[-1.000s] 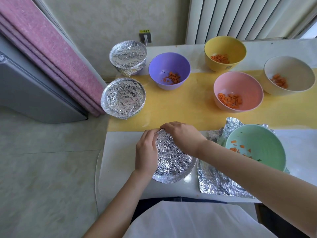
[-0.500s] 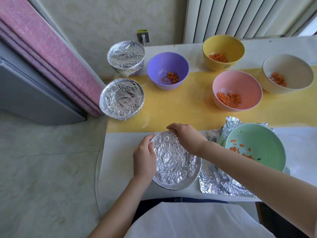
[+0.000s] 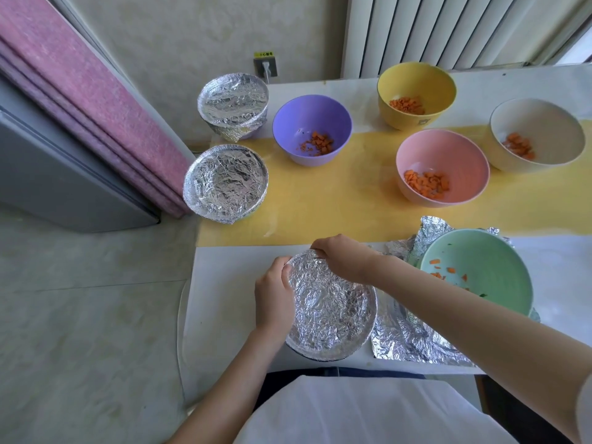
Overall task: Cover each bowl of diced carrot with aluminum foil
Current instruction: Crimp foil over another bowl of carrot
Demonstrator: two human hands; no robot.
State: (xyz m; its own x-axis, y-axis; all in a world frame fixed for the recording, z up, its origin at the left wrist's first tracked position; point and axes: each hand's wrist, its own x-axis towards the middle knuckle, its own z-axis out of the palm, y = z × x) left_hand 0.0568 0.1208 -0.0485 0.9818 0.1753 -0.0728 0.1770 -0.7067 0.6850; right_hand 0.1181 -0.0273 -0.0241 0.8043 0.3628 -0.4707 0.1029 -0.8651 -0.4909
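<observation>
Your foil-covered bowl (image 3: 330,306) sits at the near edge of the white table (image 3: 224,299), its crinkled silver skin dished and tucked round the rim. Your left hand (image 3: 275,296) curls its fingers over the left rim, and your right hand (image 3: 344,257) grips the far rim. A yellow runner (image 3: 336,203) crosses the table, with a radiator (image 3: 448,30) behind.

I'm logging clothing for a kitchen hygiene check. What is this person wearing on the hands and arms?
The left hand and right hand wear nothing: no gloves, rings or watch are visible. The left forearm and right forearm are uncovered too. A white sleeve shows only at the right upper arm, by the frame's edge, matching the white top.
</observation>
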